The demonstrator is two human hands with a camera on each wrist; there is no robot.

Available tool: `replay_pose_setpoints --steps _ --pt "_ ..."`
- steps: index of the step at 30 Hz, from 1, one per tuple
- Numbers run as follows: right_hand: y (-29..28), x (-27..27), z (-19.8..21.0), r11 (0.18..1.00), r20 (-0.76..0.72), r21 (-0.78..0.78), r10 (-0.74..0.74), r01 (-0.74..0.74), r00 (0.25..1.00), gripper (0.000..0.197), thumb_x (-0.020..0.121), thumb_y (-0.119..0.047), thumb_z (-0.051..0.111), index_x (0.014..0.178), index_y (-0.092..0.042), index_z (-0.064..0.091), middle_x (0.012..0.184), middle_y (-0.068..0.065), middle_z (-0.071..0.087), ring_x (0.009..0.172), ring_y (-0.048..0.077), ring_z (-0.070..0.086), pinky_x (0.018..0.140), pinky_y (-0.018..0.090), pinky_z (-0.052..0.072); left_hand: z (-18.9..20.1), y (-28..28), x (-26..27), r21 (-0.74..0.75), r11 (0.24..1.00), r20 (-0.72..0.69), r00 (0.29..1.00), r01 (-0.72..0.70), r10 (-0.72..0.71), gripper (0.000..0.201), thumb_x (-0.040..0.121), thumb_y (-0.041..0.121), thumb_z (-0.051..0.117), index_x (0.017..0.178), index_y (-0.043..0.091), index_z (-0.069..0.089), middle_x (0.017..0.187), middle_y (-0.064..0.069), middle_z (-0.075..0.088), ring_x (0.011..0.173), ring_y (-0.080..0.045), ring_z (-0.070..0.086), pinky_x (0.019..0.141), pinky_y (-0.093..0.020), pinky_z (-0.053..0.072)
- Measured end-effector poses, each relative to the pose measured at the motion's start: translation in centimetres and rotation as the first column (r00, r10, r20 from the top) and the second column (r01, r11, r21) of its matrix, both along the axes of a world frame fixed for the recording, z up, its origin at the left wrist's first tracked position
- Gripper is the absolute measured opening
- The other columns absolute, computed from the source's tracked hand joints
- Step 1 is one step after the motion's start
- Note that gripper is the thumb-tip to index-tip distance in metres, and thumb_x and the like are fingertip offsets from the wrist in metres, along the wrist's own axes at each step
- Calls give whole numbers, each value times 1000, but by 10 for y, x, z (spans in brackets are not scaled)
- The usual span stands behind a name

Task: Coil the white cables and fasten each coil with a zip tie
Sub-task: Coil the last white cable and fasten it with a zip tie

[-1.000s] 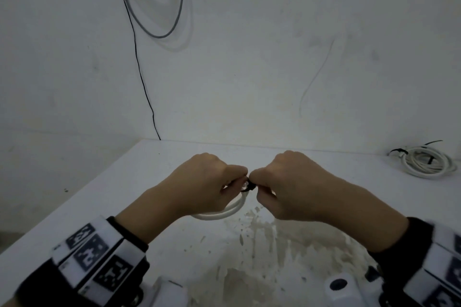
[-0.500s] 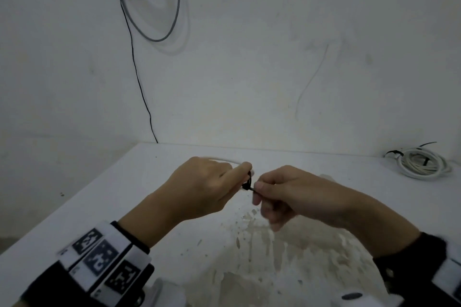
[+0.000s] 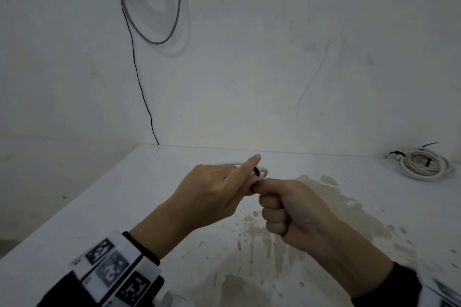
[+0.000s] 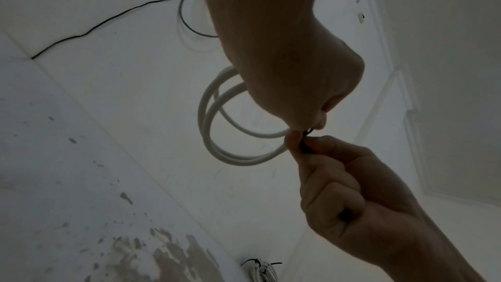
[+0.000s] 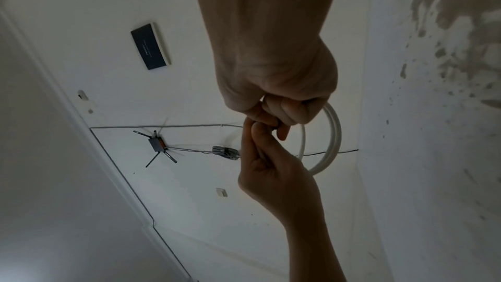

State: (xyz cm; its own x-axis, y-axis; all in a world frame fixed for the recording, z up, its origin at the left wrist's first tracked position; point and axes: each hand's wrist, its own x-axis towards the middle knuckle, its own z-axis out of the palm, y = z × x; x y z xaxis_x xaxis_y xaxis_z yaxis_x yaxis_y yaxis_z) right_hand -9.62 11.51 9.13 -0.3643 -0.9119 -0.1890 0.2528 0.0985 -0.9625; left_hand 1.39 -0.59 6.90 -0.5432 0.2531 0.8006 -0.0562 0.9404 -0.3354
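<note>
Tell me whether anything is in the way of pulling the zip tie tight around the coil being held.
Nothing visible blocks it. The left hand holds the white coil above the table, and the right hand already pinches the black zip tie right at the coil. The finished coil lies far off.
</note>
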Motion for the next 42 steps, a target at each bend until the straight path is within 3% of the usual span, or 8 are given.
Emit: replay_pose_setpoints --steps 2,5,8,12,15,23,33,42 --pt "0 2 -1 999 46 -26 -36 37 998 14 85 -1 50 75 -10 50 40 -7 17 31 6 12 32 12 12 -3 2 -2 25 1000 -27 1000 -10 11 31 99 21 39 120 3 51 66 -2 68 49 -15 58 38 -28 46" --pt "-1 5 -4 994 62 -47 -95 98 994 42 85 -1 53 46 -13 58 39 -8 15 29 5 11 32 10 11 -6 6 -6 97 994 -49 998 -42 47 39 100 22 35 113 -5 61 62 -3 64 45 -13 52 37 -24 42" --pt "-1 7 -2 985 74 -90 -141 147 987 23 85 -1 54 63 -4 62 36 -8 17 28 5 13 32 10 13 -11 13 -9 272 959 -32 995 -78 90 45 100 24 31 111 -8 61 61 -4 63 42 -11 48 40 -20 41" --pt "-2 8 -8 959 -8 -206 -201 195 980 26 86 -3 57 62 0 65 35 -6 24 29 7 17 33 13 16 -16 25 -17 733 680 -46 998 13 30 36 98 29 30 82 10 56 56 5 49 47 -9 40 46 -19 33" --pt "-1 9 -10 953 -78 -247 -201 176 977 42 83 2 54 43 -8 58 33 -6 25 29 8 16 35 14 16 -10 33 -21 872 485 -77 997 61 12 41 100 21 33 62 15 46 50 8 42 46 -8 38 45 -21 30" --pt "3 -3 -4 968 -224 -250 -61 3 973 34 82 4 50 48 -2 50 36 -3 19 31 10 14 38 15 14 -8 37 -23 930 312 -181 981 194 -70 46 100 16 35 55 12 44 44 8 40 42 -7 35 44 -18 30" --pt "9 -16 -2 988 -287 -41 133 -151 949 32 90 -6 35 62 -8 50 45 -4 26 38 10 21 39 19 20 -2 30 -17 842 539 48 990 32 -134 28 92 23 55 64 15 56 47 13 53 43 -4 44 46 -11 32" --pt "0 2 -11 983 -423 -157 -158 99 892 35 85 1 42 51 -8 47 40 -3 23 30 8 18 37 13 19 -2 4 -24 614 789 117 989 -2 -88 28 88 32 53 79 6 60 57 -2 59 48 -15 51 45 -20 41"
